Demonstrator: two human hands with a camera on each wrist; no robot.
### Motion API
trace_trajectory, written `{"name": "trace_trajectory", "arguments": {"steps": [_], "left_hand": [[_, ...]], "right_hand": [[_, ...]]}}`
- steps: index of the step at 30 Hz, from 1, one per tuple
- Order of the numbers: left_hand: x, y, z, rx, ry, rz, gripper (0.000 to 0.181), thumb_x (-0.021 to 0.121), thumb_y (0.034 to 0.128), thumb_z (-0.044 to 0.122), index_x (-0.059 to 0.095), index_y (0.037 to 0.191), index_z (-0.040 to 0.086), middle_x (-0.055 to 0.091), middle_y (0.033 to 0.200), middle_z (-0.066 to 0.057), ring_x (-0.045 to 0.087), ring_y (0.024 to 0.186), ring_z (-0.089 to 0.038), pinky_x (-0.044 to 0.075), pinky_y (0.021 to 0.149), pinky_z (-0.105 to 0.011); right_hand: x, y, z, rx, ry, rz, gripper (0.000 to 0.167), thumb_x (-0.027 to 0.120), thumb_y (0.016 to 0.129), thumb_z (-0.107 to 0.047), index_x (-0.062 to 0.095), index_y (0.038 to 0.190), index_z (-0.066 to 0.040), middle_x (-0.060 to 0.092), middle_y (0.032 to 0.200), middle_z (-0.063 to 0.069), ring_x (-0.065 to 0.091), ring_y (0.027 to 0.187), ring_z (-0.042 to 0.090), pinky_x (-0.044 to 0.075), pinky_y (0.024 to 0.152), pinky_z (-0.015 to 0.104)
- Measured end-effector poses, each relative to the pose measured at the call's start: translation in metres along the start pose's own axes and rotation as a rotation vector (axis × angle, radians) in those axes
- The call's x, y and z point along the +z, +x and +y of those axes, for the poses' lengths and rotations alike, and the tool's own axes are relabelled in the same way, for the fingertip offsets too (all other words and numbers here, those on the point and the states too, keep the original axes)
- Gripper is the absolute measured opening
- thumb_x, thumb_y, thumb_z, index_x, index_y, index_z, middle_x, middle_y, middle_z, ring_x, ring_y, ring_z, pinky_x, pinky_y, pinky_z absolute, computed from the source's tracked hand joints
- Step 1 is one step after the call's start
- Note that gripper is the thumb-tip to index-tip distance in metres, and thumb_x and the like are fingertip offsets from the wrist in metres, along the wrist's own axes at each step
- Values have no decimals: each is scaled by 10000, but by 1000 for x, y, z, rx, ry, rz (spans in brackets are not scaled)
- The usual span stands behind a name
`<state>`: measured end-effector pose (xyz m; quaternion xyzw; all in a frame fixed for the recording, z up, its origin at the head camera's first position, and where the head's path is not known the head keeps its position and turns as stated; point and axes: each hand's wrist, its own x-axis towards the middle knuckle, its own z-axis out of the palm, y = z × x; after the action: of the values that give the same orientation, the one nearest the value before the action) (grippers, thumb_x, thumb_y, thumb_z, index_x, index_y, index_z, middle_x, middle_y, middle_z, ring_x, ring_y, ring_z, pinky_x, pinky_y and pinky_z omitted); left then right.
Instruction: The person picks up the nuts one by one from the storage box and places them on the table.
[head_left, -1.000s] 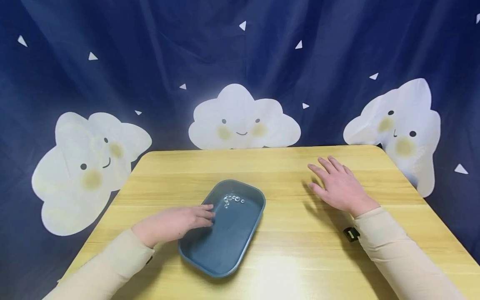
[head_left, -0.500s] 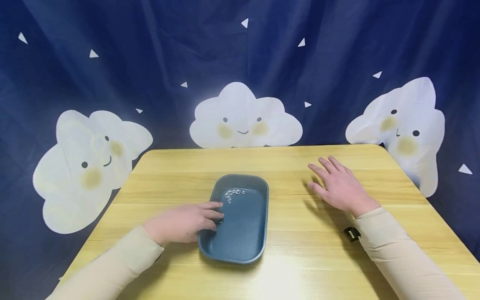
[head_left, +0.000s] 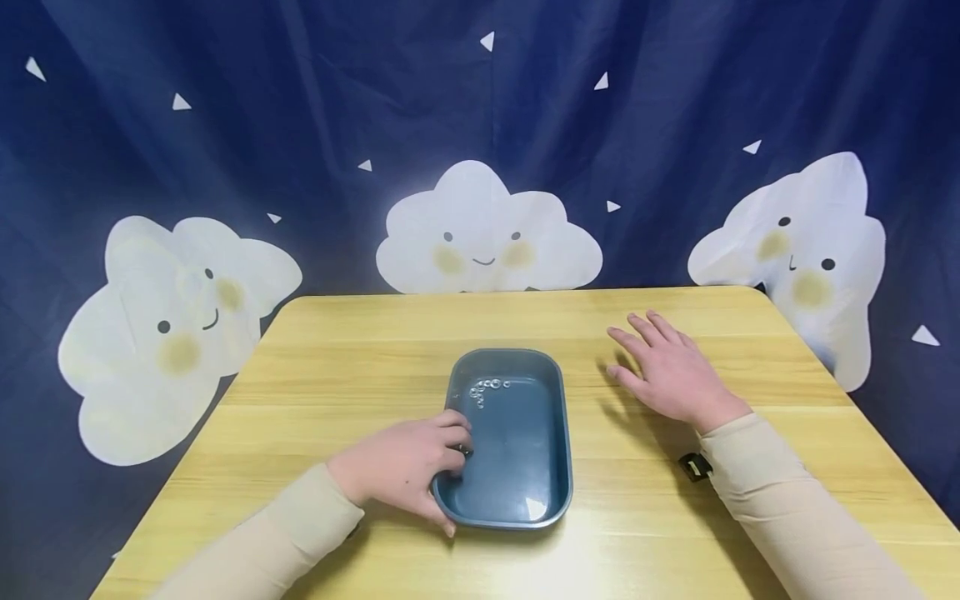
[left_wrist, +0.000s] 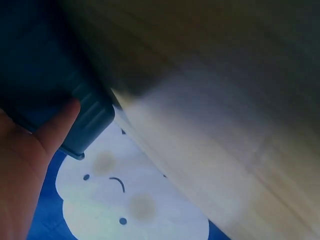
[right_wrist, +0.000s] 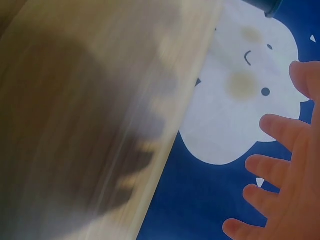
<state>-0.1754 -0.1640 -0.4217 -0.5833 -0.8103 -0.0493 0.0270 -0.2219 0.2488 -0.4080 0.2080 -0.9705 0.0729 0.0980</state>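
Note:
A dark blue-grey rectangular tray (head_left: 517, 458) with rounded corners stands on the table near its middle. Inside, towards its far left corner, several small clear round shapes (head_left: 487, 387) cluster; whether they are beads or bubbles I cannot tell. My left hand (head_left: 405, 462) grips the tray's left wall, fingers curled over the rim to the inside and thumb low on the outside. In the left wrist view a digit presses the ribbed outer wall (left_wrist: 95, 117). To the right of the tray, my right hand (head_left: 671, 375) hovers over the table with fingers spread, holding nothing.
The light wooden table (head_left: 360, 350) has rounded far corners. Behind it hangs a dark blue curtain (head_left: 337, 100) printed with white clouds (head_left: 487, 233) and small triangles. A black strap piece (head_left: 695, 467) shows at the right cuff.
The tray has shifted right and turned from slanted to nearly straight. My left hand has moved right along with it, and its fingers have curled over the rim. The right hand has barely moved.

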Motion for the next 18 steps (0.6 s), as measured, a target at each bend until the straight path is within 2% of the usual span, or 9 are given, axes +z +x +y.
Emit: {"name": "trace_trajectory", "arguments": {"steps": [7, 9, 11, 13, 16, 18], "left_hand": [[3, 16, 11, 45, 18, 10, 599, 687, 697, 814, 653, 770, 220, 437, 892, 96, 420, 950, -149, 400, 868, -246], [3, 19, 14, 52, 33, 1, 601, 681, 697, 818, 664, 777, 222, 447, 860, 106, 408, 904, -146, 392, 826, -245], [3, 20, 15, 46, 46, -12, 600, 678, 696, 821, 677, 780, 227, 542, 902, 103, 425, 907, -144, 405, 813, -239], [1, 21, 16, 30, 49, -31, 600, 675, 698, 822, 689, 780, 227, 651, 1032, 55, 465, 961, -149, 437, 841, -232], [-2, 22, 18, 18, 47, -54, 600, 677, 705, 815, 694, 769, 219, 679, 1206, -26, 498, 1041, -165, 462, 885, -241], [-3, 23, 18, 20, 41, -61, 601, 682, 703, 812, 691, 772, 215, 682, 1134, 8, 487, 1012, -155, 447, 868, -232]], "right_hand": [[4, 1, -3, -9, 15, 3, 620, 519, 1012, -507, 472, 1512, -145, 343, 1575, 223, 219, 1471, 458, 263, 1069, 693], [4, 2, -5, -11, 18, 0, 620, 510, 1013, -512, 472, 1511, -144, 341, 1576, 222, 218, 1472, 457, 263, 1071, 693], [5, 2, -6, -12, 22, 1, 616, 506, 1014, -512, 477, 1508, -144, 344, 1573, 222, 218, 1472, 456, 262, 1073, 692], [5, 2, -7, -12, 26, 3, 611, 508, 1014, -507, 482, 1503, -141, 348, 1570, 223, 223, 1470, 455, 262, 1073, 693], [5, 3, -8, -10, 28, 2, 610, 509, 1014, -506, 481, 1503, -142, 345, 1572, 223, 222, 1471, 455, 260, 1076, 691], [5, 3, -9, -10, 29, 2, 612, 507, 1014, -509, 481, 1503, -142, 344, 1573, 223, 223, 1471, 456, 259, 1078, 690]]}}
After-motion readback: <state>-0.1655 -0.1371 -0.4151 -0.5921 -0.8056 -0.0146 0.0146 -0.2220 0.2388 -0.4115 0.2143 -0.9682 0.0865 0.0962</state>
